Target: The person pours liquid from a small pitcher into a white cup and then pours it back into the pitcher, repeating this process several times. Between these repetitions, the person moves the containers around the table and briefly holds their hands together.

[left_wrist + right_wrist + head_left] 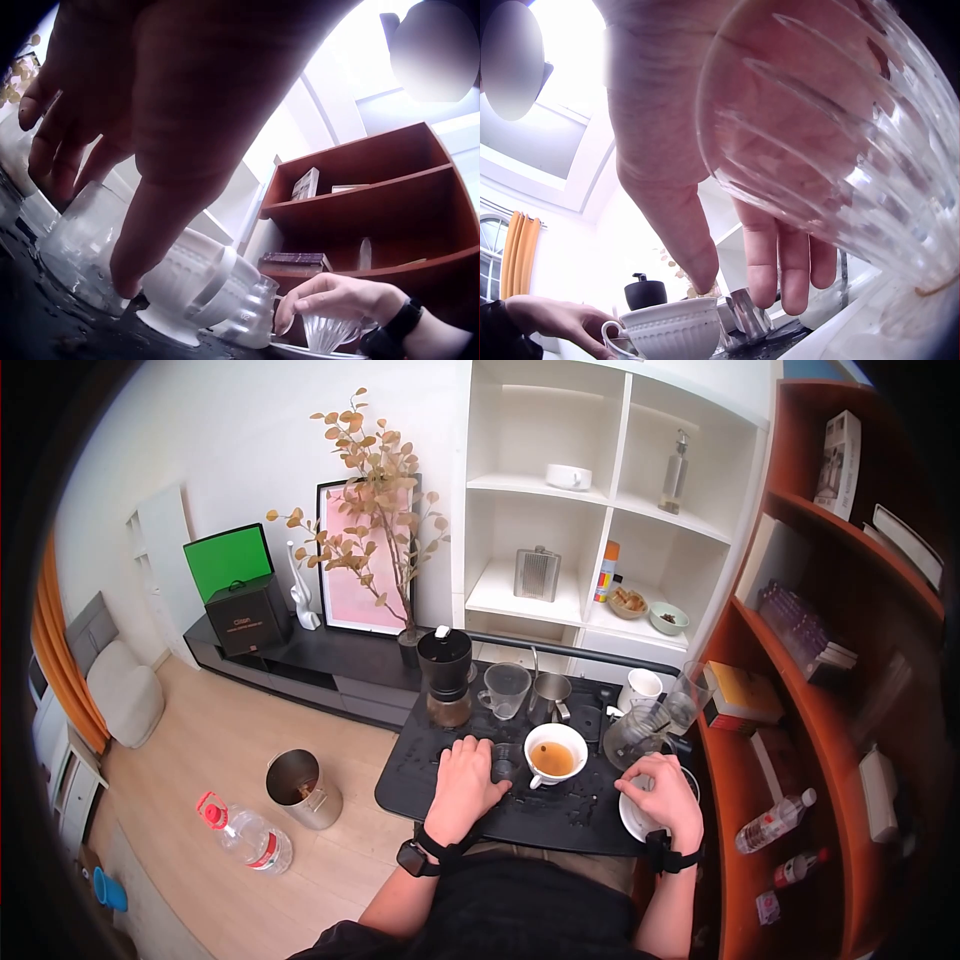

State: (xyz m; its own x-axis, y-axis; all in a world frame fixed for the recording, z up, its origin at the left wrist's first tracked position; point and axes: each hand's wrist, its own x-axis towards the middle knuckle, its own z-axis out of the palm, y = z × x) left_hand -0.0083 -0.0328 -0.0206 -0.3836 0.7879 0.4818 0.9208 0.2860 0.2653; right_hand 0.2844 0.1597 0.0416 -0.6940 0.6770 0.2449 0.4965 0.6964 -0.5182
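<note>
On the black tabletop, my left hand [465, 780] rests beside a small clear glass [507, 762], thumb at its near side and fingertips beyond it. In the left wrist view the glass [79, 244] stands between the thumb and the loosely spread fingers. Just right of it is a white cup [541, 781] of brown liquid, its ribbed side [671, 334] showing in the right wrist view. My right hand [662, 792] hovers over a white saucer [632, 818], fingers loosely bent. A ridged glass [885, 150] on the saucer sits close under that palm.
Along the table's back stand a coffee grinder [445, 660], a glass mug [505, 688], a metal pitcher [550, 698] and a white mug [642, 686]. A glass server [632, 738] is near my right hand. On the floor are a metal bin [318, 805] and a bottle [250, 840].
</note>
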